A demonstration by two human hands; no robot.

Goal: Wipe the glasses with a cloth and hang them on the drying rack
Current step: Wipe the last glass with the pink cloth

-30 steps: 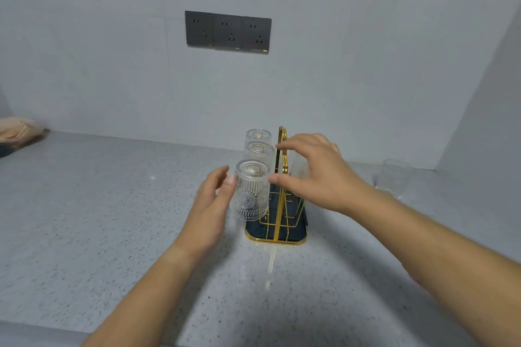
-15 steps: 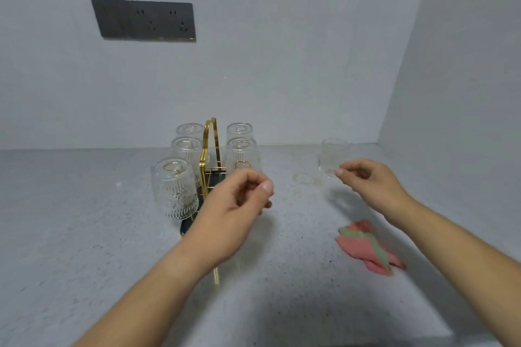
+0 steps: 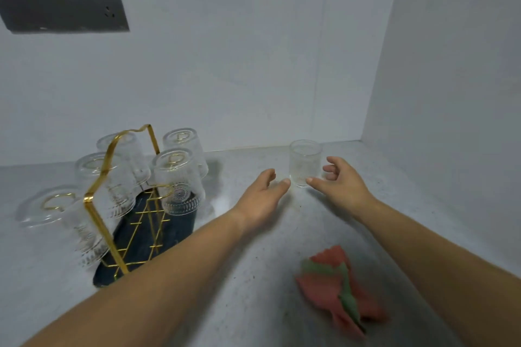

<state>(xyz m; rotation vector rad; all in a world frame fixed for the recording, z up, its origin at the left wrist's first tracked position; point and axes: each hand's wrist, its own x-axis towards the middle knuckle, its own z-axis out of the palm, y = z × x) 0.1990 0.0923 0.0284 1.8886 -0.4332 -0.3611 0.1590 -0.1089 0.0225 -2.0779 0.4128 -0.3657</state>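
Observation:
A clear ribbed glass (image 3: 305, 163) stands upright on the grey counter near the back right corner. My left hand (image 3: 263, 197) is just to its left, fingers apart, thumb tip close to the glass base. My right hand (image 3: 339, 180) is just to its right, fingers spread, and I cannot tell if it touches the glass. Neither hand holds anything. The gold wire drying rack (image 3: 118, 197) with a dark base stands at the left, with several glasses hung upside down on it, one being the glass (image 3: 177, 180) nearest my left arm. A red and green cloth (image 3: 338, 287) lies crumpled on the counter in front.
The grey speckled counter (image 3: 253, 304) meets a back wall and a side wall (image 3: 451, 93) on the right, forming a corner behind the glass. A dark socket panel (image 3: 62, 5) is on the back wall at upper left.
Both hands left the rack and moved right to either side of the lone upright glass. The view swung right, bringing the cloth and the corner into sight.

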